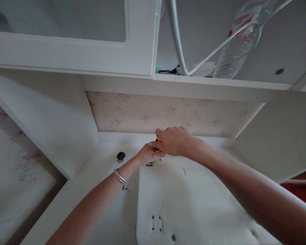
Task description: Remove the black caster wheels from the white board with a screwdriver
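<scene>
Wrapped around a yellow-and-black tool [157, 146], the right hand [177, 140] works at the middle of the frame, its thumb and fingers closed on the handle. Right up against it, the left hand [148, 153] has its fingers at the tool's lower part; whether they grasp the tool or steady something beneath, I cannot tell.

Seen from the head camera, a dark fitting [149, 164] shows just below the left hand, at the upper left corner of a white panel [201, 194]. That corner looks to be the one in hand, and its fastening seems unfinished, though the hands hide the tool's tip. At the lower centre, a pale patch with four holes [157, 223] carries no fitting. Left of centre, a black caster [120, 156] lies loose, with small screws [124, 188] below the left wrist. Whether parts are going on or coming off cannot be told.
</scene>
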Demonstrator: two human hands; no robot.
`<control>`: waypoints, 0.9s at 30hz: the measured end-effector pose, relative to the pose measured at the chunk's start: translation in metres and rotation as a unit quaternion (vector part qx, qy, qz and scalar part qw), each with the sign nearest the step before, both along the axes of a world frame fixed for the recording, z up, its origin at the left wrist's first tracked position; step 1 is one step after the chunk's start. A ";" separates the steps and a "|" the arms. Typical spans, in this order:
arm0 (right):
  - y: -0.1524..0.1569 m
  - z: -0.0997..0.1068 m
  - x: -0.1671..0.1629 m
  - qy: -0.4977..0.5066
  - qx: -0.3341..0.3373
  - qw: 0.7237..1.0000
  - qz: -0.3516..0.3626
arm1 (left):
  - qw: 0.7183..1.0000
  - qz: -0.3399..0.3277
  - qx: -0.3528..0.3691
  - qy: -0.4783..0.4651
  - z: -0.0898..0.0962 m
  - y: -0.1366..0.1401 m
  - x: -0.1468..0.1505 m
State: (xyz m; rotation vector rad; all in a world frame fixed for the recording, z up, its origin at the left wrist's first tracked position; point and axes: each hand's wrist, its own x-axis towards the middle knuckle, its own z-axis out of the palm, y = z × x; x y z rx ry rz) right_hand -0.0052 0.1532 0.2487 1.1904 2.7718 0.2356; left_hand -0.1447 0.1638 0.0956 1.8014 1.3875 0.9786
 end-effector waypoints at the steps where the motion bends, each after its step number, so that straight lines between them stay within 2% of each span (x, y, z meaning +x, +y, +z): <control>1: 0.000 0.000 0.000 -0.008 0.009 1.000 -0.008 | 1.000 0.001 0.000 0.001 0.000 0.000 0.000; 7: 0.001 0.001 0.004 -0.007 -0.040 0.998 0.056 | 1.000 -0.002 -0.001 -0.002 -0.003 0.001 -0.001; 11: 0.000 -0.002 0.003 -0.012 0.015 1.000 0.015 | 1.000 -0.007 0.007 -0.007 -0.004 0.001 0.001; 13: 0.000 -0.004 0.004 -0.029 0.022 0.999 0.023 | 1.000 -0.009 0.008 -0.008 -0.004 0.000 0.001; 17: 0.003 -0.004 0.008 -0.007 -0.035 0.998 0.061 | 1.000 -0.016 0.004 -0.010 -0.003 0.001 0.000; 22: 0.006 -0.009 0.008 0.018 -0.009 0.999 0.050 | 1.000 -0.013 0.003 -0.025 -0.004 0.001 0.002; 27: 0.008 -0.010 0.010 0.031 -0.063 0.992 0.105 | 0.999 -0.005 -0.011 -0.034 -0.005 0.001 0.004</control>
